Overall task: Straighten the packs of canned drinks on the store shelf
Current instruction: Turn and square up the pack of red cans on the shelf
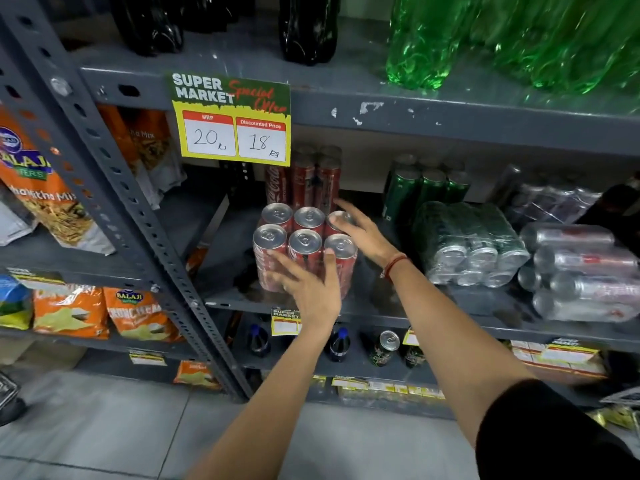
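A shrink-wrapped pack of red cola cans [294,237] stands upright near the front of the grey shelf [450,306]. My left hand [308,289] lies flat against the pack's front face, thumb up on the front right can. My right hand [360,233] rests on the pack's right side, fingers spread over the back right can top. Behind it stands a second red pack [311,178]. A green can pack [426,188] stands upright at the back. A second green pack [467,244] lies on its side. Silver can packs [581,271] lie stacked at the right.
A yellow price sign [235,123] hangs from the upper shelf edge above the red packs. Dark and green bottles [519,39] stand on the upper shelf. Orange snack bags [72,313] fill the left rack behind a slotted upright [114,181]. Bottles and a can stand on the lower shelf.
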